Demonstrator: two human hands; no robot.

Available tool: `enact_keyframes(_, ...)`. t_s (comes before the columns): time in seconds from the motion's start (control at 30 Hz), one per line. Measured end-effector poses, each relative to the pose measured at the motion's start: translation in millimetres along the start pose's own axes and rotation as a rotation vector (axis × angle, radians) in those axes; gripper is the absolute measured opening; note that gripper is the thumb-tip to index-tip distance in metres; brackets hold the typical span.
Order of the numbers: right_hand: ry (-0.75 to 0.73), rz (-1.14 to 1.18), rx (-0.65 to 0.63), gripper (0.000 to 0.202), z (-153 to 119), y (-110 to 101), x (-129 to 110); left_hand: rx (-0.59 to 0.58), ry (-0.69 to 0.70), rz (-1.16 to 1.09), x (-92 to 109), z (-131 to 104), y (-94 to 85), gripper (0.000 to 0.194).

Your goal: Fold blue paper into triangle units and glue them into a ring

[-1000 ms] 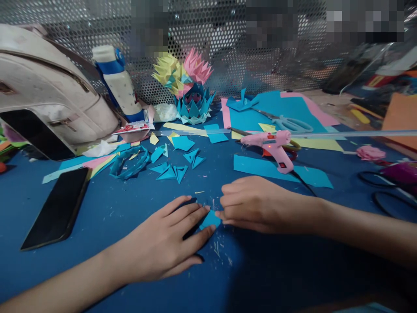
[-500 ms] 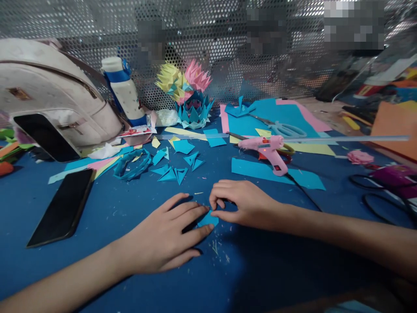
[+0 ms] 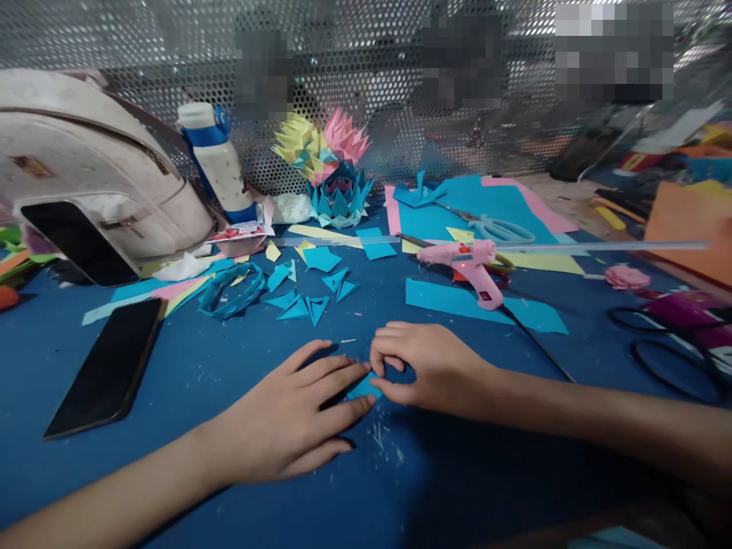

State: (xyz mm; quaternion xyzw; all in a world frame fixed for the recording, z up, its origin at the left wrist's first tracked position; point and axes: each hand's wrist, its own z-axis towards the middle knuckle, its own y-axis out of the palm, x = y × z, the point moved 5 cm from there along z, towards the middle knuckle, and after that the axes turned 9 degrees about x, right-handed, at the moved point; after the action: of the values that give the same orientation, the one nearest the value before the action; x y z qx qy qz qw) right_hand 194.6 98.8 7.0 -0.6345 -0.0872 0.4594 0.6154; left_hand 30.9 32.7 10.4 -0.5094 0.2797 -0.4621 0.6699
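A small piece of blue paper (image 3: 361,389) lies flat on the dark blue table (image 3: 240,511), partly covered by fingers. My left hand (image 3: 303,412) rests palm down with its fingers spread, the fingertips pressing on the paper. From the right, my right hand (image 3: 428,366) curls its fingers, thumb and forefinger pinching the paper's upper right edge. Beyond the hands lie several folded blue paper pieces (image 3: 294,306). A pink glue gun (image 3: 469,263) with a long clear glue stick (image 3: 600,246) rests on its side behind my right hand.
Two phones stand or lie at left, one flat (image 3: 108,366), one leaning on a white backpack (image 3: 97,168). A bottle (image 3: 217,168), paper lotus flowers (image 3: 340,194), light-blue scissors (image 3: 497,229) and paper sheets (image 3: 515,202) line the back. Black cable (image 3: 537,343) runs at right.
My right hand has shifted very slightly, its thumb and forefinger coming closer together at the paper's edge. My left hand stays nearly still. The view has tilted a little.
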Motion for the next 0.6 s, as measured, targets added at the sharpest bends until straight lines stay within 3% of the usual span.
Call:
enact_keyframes(0.23,-0.044,0.062,0.018,0.006,0,-1,-2,-0.005,-0.006,-0.008,0,0,0.5,0.042)
enact_keyframes(0.43,-0.172,0.126,-0.017,0.015,2,-8,-3,-0.003,0.002,-0.004,-1,0,1.1,0.042)
enact_keyframes(0.6,-0.277,0.170,-0.070,0.008,3,-10,0,-0.010,0.011,0.002,0,-1,0.6,0.041)
